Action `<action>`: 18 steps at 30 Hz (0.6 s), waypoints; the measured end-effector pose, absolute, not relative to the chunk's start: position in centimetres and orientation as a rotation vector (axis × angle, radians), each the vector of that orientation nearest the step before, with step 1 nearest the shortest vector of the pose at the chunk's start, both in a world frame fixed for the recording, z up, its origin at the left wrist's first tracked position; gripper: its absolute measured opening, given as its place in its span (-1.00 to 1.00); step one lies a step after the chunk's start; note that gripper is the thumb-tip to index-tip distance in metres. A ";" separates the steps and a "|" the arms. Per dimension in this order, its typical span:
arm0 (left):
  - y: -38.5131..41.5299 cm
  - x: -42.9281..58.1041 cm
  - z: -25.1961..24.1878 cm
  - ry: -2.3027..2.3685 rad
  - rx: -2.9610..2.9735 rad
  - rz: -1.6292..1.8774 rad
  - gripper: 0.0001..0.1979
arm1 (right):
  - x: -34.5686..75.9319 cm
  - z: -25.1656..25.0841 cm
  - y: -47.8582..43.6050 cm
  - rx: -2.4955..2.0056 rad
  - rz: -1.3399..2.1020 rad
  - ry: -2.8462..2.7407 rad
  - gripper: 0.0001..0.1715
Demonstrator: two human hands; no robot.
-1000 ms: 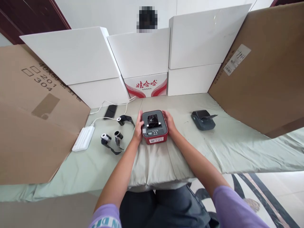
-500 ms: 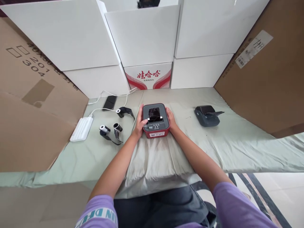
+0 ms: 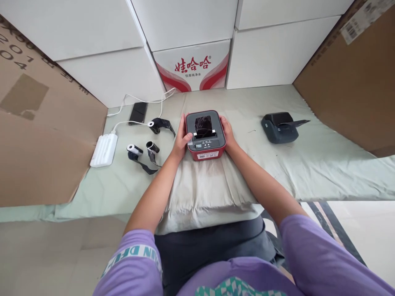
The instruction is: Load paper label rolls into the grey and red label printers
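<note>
A red and dark grey label printer [image 3: 206, 137] sits upright on the cloth in front of me, with a black glossy panel on top and a white sticker on its front. My left hand [image 3: 182, 139] grips its left side, thumb resting near the top edge. Against the right side presses my right hand [image 3: 227, 130], its fingers partly hidden behind the casing. Left of the printer lie a paper roll with a black strip [image 3: 156, 126], a second roll [image 3: 134, 150] and a third roll [image 3: 152, 149].
A white power bank [image 3: 104, 150] with a cable and a black phone [image 3: 138, 113] lie at left. A smaller dark printer [image 3: 280, 127] stands at right. White boxes [image 3: 191, 70] wall the back; brown cardboard [image 3: 345, 82] flanks the right side, more cardboard [image 3: 46, 144] the left.
The view has tilted down and come closer, so the table things appear higher in the picture. Both hands keep their hold on the printer, which shows no clear shift on the cloth.
</note>
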State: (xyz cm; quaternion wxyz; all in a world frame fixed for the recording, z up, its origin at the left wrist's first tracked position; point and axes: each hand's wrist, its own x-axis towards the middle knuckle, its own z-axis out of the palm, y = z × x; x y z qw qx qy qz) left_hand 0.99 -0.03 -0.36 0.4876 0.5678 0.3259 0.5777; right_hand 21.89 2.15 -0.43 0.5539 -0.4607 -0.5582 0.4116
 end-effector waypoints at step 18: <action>0.3 1.0 -1.1 0.780 1.368 1.447 -0.16 | 22.5 -2.2 3.6 -0.994 0.937 -1.383 -0.04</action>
